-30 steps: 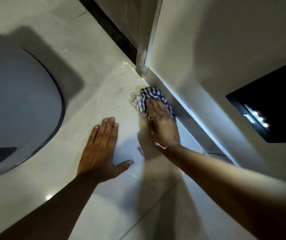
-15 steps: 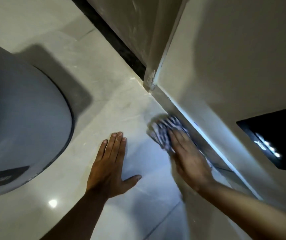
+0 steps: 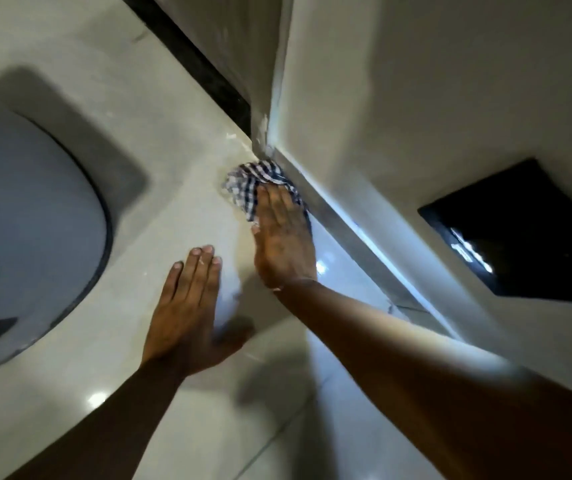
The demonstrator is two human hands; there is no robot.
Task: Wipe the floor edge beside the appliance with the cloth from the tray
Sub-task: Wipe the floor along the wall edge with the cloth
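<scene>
— Where is the cloth (image 3: 250, 183) right now?

— Just above the middle of the frame, bunched on the pale tiled floor (image 3: 160, 188), pushed up against the bottom edge of the white appliance (image 3: 416, 109). It is a blue-and-white checked one, and it sits just below the corner where the appliance meets the dark strip (image 3: 187, 60) running to the top of the frame.

— And the right hand (image 3: 283, 237)?

— Flat on top of the cloth, fingers straight and close together, pressing down on its lower right part. The grip is not curled around it (the palm simply lies over the fabric), so the hand is spread open rather than clamped.

— The left hand (image 3: 189, 306)?

— Lower, near the centre of the frame, palm down on the bare floor, fingers together and thumb out to the right. It holds nothing and is apart from the cloth.

— Anything else nearby?

— A large rounded grey object (image 3: 31, 230) fills the left edge, and a black panel (image 3: 516, 226) with small lit marks sits on the appliance at the right.
</scene>
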